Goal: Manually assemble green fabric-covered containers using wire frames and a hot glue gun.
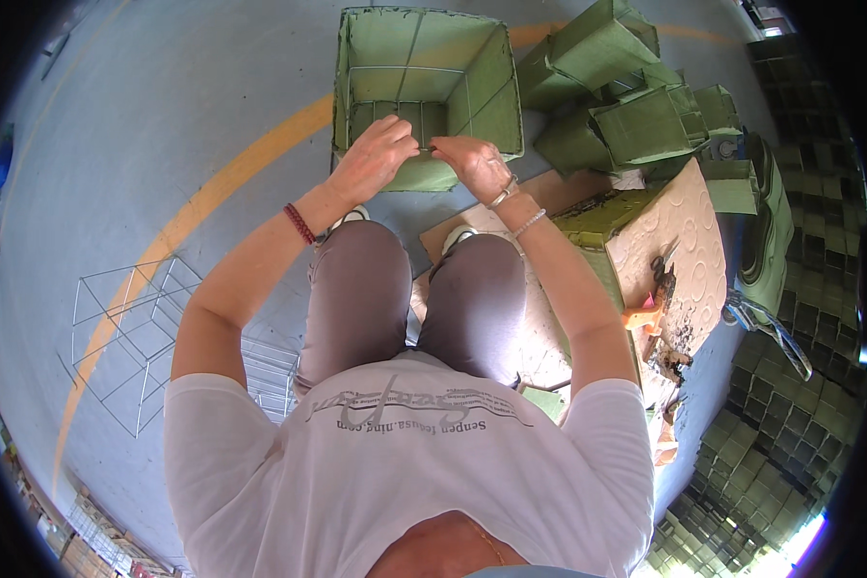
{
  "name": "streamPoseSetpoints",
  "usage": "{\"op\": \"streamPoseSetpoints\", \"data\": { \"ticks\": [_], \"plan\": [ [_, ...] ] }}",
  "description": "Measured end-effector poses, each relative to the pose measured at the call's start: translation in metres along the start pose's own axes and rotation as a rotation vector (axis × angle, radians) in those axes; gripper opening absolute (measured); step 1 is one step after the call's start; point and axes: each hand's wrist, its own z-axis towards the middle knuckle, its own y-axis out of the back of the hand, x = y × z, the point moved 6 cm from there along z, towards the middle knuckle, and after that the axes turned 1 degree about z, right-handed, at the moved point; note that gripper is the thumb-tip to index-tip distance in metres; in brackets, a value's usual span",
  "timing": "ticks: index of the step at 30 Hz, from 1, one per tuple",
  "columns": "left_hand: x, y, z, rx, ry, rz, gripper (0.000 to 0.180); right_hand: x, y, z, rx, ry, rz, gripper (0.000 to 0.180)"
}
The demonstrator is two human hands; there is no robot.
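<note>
In front of my knees stands a square green box (376,43), its fabric-like sides stretched over a thin wire frame, with the open top toward me and dark marks along the rim. My left hand (376,154) has its fingers closed at the near rim of this box. A short gap to the right, my right hand (472,162) pinches the same rim with thumb and fingers. What exactly lies between the fingertips of either hand is too small to make out. The box's near outer side shows below my hands.
Several green boxes (650,125) lie heaped at the far right. A stained cardboard box (669,231) stands by my right knee, with an orange-handled tool (645,313) on it. Bare wire frames (130,337) rest on the floor at left. A green bag (769,231) sits farther right.
</note>
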Motion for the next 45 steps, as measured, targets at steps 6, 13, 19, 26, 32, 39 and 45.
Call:
{"op": "streamPoseSetpoints", "data": {
  "ticks": [6,13,19,26,32,39,45],
  "plan": [
    [-0.004,0.005,0.005,0.025,0.038,-0.051,0.011,-0.005,0.005,-0.004,0.009,-0.013,0.012,0.028],
    [-0.006,-0.002,0.009,0.009,0.002,-0.043,0.011,-0.018,0.026,-0.011,-0.061,-0.119,-0.122,0.038],
    [-0.006,-0.006,0.006,0.007,-0.004,-0.011,0.010,-0.018,0.020,-0.011,-0.009,-0.109,-0.170,0.031],
    [-0.009,0.006,0.008,-0.021,0.033,-0.049,0.009,-0.021,0.018,-0.010,0.005,-0.124,-0.188,0.039],
    [-0.005,-0.003,0.006,0.066,0.012,0.094,0.009,-0.023,0.014,-0.008,0.041,-0.129,-0.210,0.041],
    [-0.019,0.001,0.015,-0.024,-0.009,0.032,0.011,-0.025,0.014,-0.008,0.079,-0.153,-0.244,0.041],
    [-0.010,-0.021,0.012,0.065,0.021,0.020,0.012,-0.019,0.013,-0.008,0.051,-0.137,-0.229,0.040]
  ]
}}
